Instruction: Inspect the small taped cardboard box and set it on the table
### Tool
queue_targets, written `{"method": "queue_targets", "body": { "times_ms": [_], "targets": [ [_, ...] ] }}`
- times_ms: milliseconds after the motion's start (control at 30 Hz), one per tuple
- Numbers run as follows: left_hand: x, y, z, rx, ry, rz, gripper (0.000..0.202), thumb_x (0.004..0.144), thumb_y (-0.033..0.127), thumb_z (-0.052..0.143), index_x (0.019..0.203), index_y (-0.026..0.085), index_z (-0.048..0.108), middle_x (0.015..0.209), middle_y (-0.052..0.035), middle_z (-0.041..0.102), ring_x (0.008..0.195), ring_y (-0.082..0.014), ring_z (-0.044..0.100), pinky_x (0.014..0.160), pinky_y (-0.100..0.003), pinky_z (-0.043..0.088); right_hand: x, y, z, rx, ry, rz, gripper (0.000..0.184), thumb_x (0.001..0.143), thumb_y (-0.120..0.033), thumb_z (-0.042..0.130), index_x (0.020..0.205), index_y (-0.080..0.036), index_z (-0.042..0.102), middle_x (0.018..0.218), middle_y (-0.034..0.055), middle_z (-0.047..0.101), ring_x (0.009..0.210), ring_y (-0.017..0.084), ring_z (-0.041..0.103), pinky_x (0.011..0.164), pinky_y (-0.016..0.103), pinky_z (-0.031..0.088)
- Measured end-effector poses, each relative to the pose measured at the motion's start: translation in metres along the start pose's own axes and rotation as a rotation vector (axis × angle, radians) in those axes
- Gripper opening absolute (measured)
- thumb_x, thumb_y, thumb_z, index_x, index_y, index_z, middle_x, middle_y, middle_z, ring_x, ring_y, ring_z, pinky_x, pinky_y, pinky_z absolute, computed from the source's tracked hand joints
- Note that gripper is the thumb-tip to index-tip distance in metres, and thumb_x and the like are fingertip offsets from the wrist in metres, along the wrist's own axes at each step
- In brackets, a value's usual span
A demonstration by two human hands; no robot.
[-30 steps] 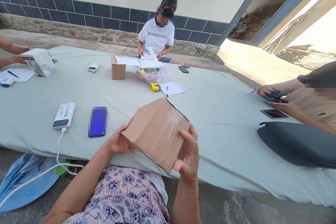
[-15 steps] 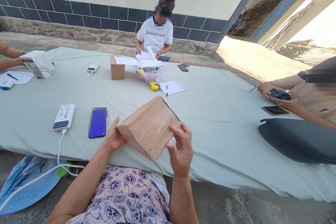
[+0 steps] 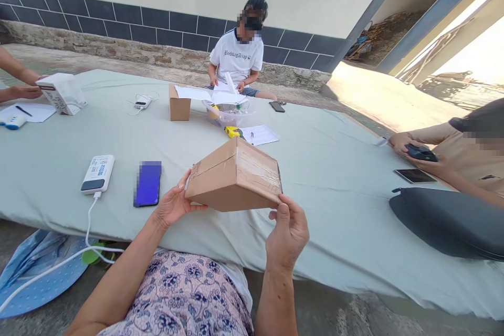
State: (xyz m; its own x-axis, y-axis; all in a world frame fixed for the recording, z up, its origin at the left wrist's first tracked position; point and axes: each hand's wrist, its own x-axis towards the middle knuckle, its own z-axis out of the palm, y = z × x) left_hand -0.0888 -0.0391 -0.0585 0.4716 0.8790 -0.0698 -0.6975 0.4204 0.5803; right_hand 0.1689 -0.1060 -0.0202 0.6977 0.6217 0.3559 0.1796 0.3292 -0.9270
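Note:
I hold a taped brown cardboard box (image 3: 236, 176) in the air above the near edge of a pale green mattress (image 3: 334, 184). My left hand (image 3: 173, 205) grips the box's left end, thumb on top and fingers underneath. My right hand (image 3: 287, 233) holds its right lower corner with curled fingers. The box is tilted so a taped edge points up at me. A blue phone (image 3: 147, 184) and a white power bank (image 3: 97, 173) with a white cable lie on the mattress to the left of my left hand.
A person in a white shirt (image 3: 238, 58) sits at the far side behind a small brown box (image 3: 179, 102), a clear bowl (image 3: 228, 113), a yellow tape measure (image 3: 233, 132) and papers. Another person's hands (image 3: 417, 152) hold a black device at right, near a dark cushion (image 3: 449, 218). Hands (image 3: 21, 89) at far left touch a white box.
I have turned the box in my hands: its broad taped face, which faced me before, now tips away and an edge points up. My right hand slid to the lower right corner.

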Motion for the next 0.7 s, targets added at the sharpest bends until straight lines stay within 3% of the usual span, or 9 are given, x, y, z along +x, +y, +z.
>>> {"method": "queue_targets", "body": {
  "times_ms": [100, 233, 333, 400, 500, 700],
  "targets": [
    [0.003, -0.002, -0.002, 0.052, 0.030, 0.032, 0.086, 0.082, 0.029, 0.072, 0.158, 0.042, 0.031, 0.148, -0.0058, 0.055, 0.108, -0.0248, 0.064, 0.088, -0.048, 0.058, -0.003, -0.002, 0.001, 0.045, -0.039, 0.002, 0.036, 0.088, -0.052, 0.067, 0.101, -0.019, 0.074, 0.086, 0.0016, 0.066, 0.065, 0.011, 0.054, 0.066, 0.029, 0.049],
    [0.010, -0.007, 0.001, 0.137, 0.182, 0.069, 0.059, 0.088, 0.049, 0.069, 0.143, 0.033, 0.056, 0.131, -0.0061, 0.067, 0.100, -0.0219, 0.064, 0.076, -0.034, 0.057, -0.015, -0.005, 0.009, 0.121, -0.110, -0.055, 0.031, 0.089, -0.048, 0.068, 0.102, -0.020, 0.074, 0.088, 0.0037, 0.069, 0.068, 0.013, 0.059, 0.066, 0.031, 0.053],
    [0.013, -0.008, 0.005, 0.167, 0.388, 0.132, 0.052, 0.090, 0.059, 0.064, 0.131, 0.028, 0.065, 0.130, -0.0057, 0.070, 0.115, -0.0241, 0.063, 0.083, -0.031, 0.056, -0.027, -0.009, 0.017, 0.127, -0.181, -0.074, 0.029, 0.085, -0.045, 0.073, 0.099, -0.020, 0.076, 0.087, 0.0045, 0.072, 0.063, 0.012, 0.061, 0.061, 0.030, 0.054],
    [0.012, -0.006, 0.008, 0.126, 0.457, 0.153, 0.053, 0.090, 0.060, 0.064, 0.129, 0.025, 0.066, 0.130, -0.0072, 0.071, 0.122, -0.0264, 0.063, 0.094, -0.034, 0.055, -0.030, -0.011, 0.019, 0.095, -0.217, -0.093, 0.028, 0.083, -0.044, 0.076, 0.098, -0.020, 0.077, 0.080, 0.0031, 0.072, 0.061, 0.012, 0.060, 0.060, 0.029, 0.054],
    [0.008, -0.003, 0.012, 0.041, 0.459, 0.165, 0.054, 0.089, 0.057, 0.067, 0.129, 0.021, 0.066, 0.124, -0.0096, 0.075, 0.120, -0.0291, 0.067, 0.102, -0.039, 0.054, -0.028, -0.013, 0.017, 0.054, -0.206, -0.103, 0.029, 0.081, -0.044, 0.078, 0.097, -0.020, 0.077, 0.074, 0.0016, 0.070, 0.061, 0.012, 0.059, 0.060, 0.028, 0.052],
    [0.005, -0.009, 0.008, -0.026, 0.339, 0.125, 0.052, 0.079, 0.043, 0.080, 0.121, 0.016, 0.068, 0.114, -0.0106, 0.078, 0.121, -0.0308, 0.068, 0.108, -0.042, 0.052, -0.023, -0.014, 0.014, 0.133, -0.149, -0.106, 0.029, 0.083, -0.045, 0.077, 0.096, -0.019, 0.075, 0.062, -0.0030, 0.063, 0.054, 0.011, 0.056, 0.056, 0.027, 0.050]
  ]
}}
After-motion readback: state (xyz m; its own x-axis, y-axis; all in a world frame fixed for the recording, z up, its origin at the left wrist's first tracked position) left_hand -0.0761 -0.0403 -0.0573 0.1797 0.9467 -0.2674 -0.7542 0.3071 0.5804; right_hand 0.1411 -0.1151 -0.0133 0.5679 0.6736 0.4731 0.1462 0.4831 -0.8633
